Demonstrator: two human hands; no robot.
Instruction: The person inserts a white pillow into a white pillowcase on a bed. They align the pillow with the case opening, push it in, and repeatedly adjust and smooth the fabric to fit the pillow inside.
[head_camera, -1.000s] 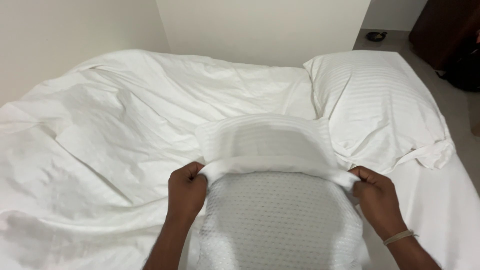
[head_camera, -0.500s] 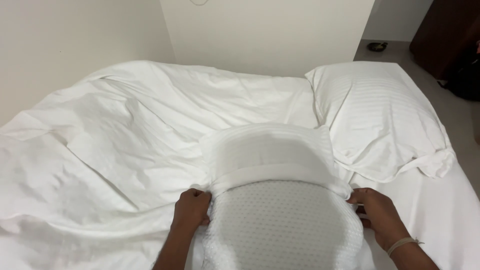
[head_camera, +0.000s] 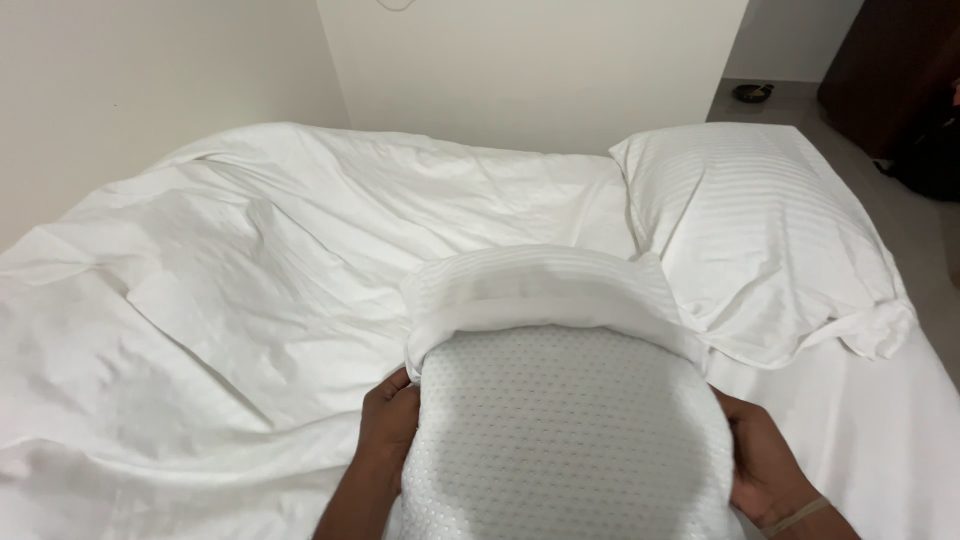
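A pale pillow with a dotted knit surface lies in front of me on the bed. A white striped pillowcase covers only its far end, bunched up in a thick fold. My left hand grips the pillow's left side just below the case's edge. My right hand grips the right side, with a thin band at the wrist.
The bed is covered by a crumpled white sheet. A second pillow in a white striped case lies at the right. Cream walls stand behind the bed. A dark wooden door and bare floor lie at the far right.
The pillowcase has slid away from me toward the pillow's far end, baring more of the dotted pillow. Both hands have moved down and out to the pillow's sides.
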